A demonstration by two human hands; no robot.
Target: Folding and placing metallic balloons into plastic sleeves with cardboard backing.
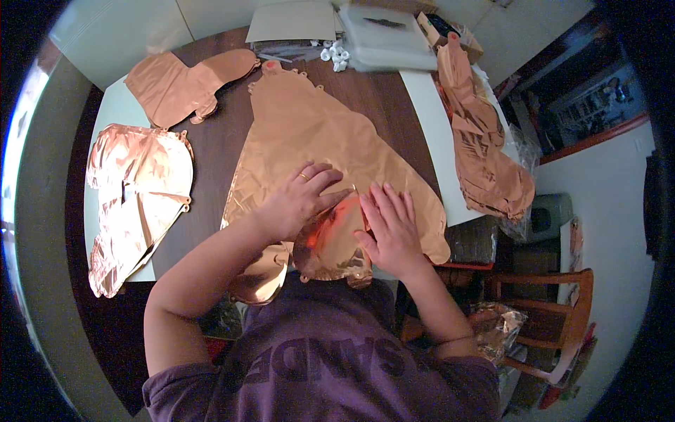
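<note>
A large flat rose-gold foil balloon (pixel 309 126) lies across the table in front of me, its narrow end pointing away. Its near part is folded back on itself, making a shiny flap (pixel 343 235) by my body. My left hand (pixel 299 197), with a ring on one finger, rests on the foil at the flap's upper left. Its fingers are slightly bent and its thumb reaches toward the flap's top edge. My right hand (pixel 391 228) lies flat on the flap's right side, fingers stretched out. Another shiny foil part (pixel 264 274) hangs at the table's near edge.
More flat foil balloons lie at the far left (pixel 186 88), the near left (pixel 137 204) and the right (pixel 481 133). At the back are a pale board (pixel 292 22), clear plastic bags (pixel 387 42) and small white pieces (pixel 336 55). A wooden chair (pixel 562 309) stands to the right.
</note>
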